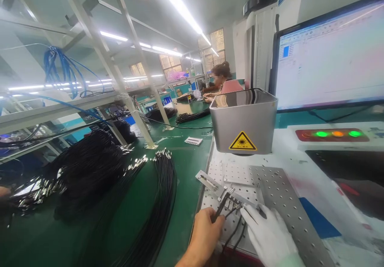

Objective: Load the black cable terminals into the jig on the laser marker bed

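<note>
Head view; left hand (207,232) grips black cables (221,208)

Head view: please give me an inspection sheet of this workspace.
Surface: green tabletop beside perforated metal plate.
Job's things: metal fixture over the plate; dark cabled piece in hand.
Clutter: pale slotted piece on the tabletop.
Grippers: none; bare left hand pinches the dark piece, gloved right hand touches the fixture.
Cables: black bundle on the tabletop; blue coil hanging.
Surroundings: laser-warning box, lit monitor, another person.
</note>
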A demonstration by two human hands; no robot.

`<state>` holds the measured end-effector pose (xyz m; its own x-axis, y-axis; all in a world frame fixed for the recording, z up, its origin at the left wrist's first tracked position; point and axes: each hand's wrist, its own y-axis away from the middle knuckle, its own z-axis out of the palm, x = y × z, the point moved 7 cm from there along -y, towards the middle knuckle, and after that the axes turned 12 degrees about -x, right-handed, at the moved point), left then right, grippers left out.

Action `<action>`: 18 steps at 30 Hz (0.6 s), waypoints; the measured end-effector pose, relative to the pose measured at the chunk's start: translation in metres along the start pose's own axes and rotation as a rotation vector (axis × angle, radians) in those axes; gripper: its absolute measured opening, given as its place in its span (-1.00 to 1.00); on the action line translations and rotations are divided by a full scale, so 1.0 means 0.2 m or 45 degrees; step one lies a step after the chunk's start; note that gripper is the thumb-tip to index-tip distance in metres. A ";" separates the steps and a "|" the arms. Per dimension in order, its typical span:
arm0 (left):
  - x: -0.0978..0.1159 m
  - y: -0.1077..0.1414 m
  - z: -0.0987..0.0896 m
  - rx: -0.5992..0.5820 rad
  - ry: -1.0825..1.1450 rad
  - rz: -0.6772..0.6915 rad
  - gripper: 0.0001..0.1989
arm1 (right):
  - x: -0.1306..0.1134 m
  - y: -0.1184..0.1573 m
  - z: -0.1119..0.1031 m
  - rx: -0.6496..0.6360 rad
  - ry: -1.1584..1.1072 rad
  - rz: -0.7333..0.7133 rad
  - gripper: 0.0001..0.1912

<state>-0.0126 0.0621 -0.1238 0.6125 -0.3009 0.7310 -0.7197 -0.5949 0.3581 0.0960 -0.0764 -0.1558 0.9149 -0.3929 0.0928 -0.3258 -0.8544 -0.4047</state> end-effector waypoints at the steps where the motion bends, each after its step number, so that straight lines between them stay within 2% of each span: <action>1: 0.01 0.01 0.00 0.015 -0.037 -0.002 -0.76 | 0.00 0.00 0.00 -0.007 -0.009 0.005 -0.62; 6: 0.05 0.04 0.00 0.054 -0.026 0.008 -0.74 | -0.01 -0.01 -0.04 -0.062 -0.040 0.063 -0.61; 12: 0.08 0.04 0.03 0.034 -0.084 -0.013 -0.74 | -0.02 0.00 -0.05 -0.032 -0.041 0.071 -0.63; 18: 0.07 0.03 0.06 0.027 -0.123 -0.033 -0.76 | -0.01 0.00 -0.02 0.135 -0.044 -0.056 -0.65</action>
<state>-0.0040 0.0461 -0.1187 0.6601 -0.3555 0.6617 -0.6969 -0.6184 0.3631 0.0930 -0.0768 -0.1524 0.9360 -0.3423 0.0821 -0.2598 -0.8291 -0.4951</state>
